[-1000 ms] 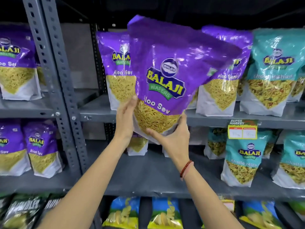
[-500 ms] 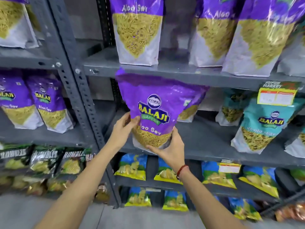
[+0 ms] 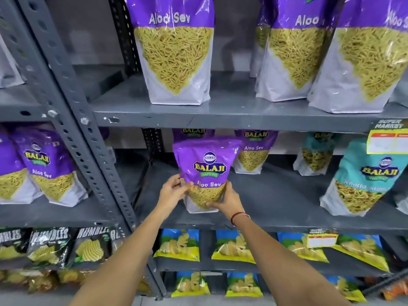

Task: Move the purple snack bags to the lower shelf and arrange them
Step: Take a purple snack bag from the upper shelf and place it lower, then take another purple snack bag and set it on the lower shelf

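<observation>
A purple Aloo Sev snack bag [image 3: 206, 168] stands upright on the lower grey shelf [image 3: 276, 204], near its left front. My left hand [image 3: 173, 191] grips its lower left side and my right hand [image 3: 228, 200] cups its lower right corner. Two more purple bags stand behind it, one [image 3: 256, 151] to the right and one [image 3: 192, 132] mostly hidden. Three purple bags remain on the upper shelf [image 3: 220, 111]: one at the left [image 3: 176, 51] and two at the right [image 3: 295, 54] [image 3: 366, 58].
Teal snack bags [image 3: 362, 180] fill the right part of the lower shelf. A grey perforated upright [image 3: 88, 151] divides this rack from a left rack with more purple bags [image 3: 48, 168]. Chip bags [image 3: 178, 245] lie on the shelves below.
Both hands carried the purple bag down from the upper shelf level and further into the lower shelf, where its base now rests. The camera tilted down.
</observation>
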